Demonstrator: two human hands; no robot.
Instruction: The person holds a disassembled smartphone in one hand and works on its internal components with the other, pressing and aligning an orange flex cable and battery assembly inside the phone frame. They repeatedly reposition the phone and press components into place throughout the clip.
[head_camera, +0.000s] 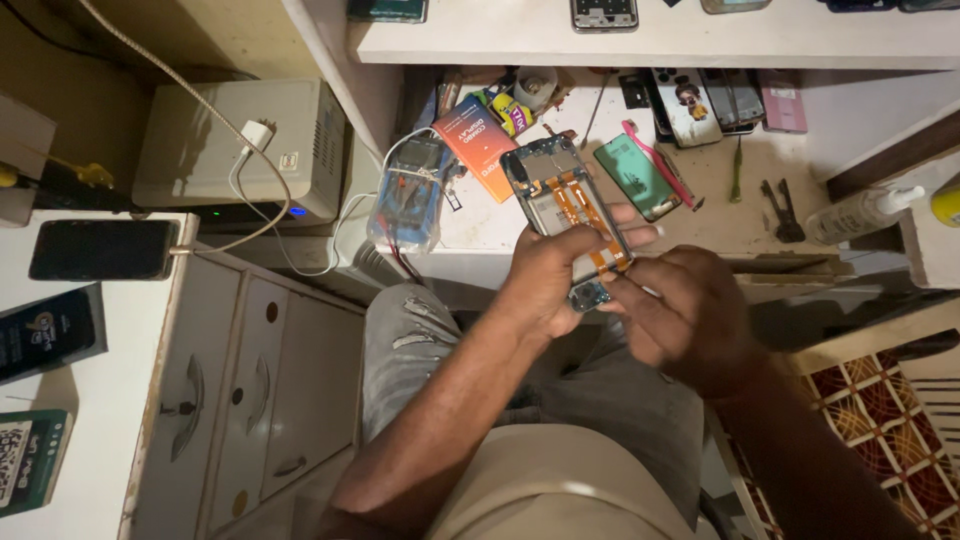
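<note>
My left hand (548, 280) grips an opened smartphone (560, 195) with its back cover off, showing orange flex cables and a grey battery area. It is held over my lap, in front of the workbench. My right hand (690, 315) rests at the phone's lower end, fingertips pinched against the bottom of the frame; whether a small part or tool sits between the fingers is hidden.
A white workbench (700, 215) holds a multimeter (410, 195), an orange box (478, 145), a green phone back cover (635, 175), a pink toothbrush (660, 160), tweezers and a white bottle (860, 212). A drawer cabinet (260, 400) stands at left, with a charging phone (100, 250).
</note>
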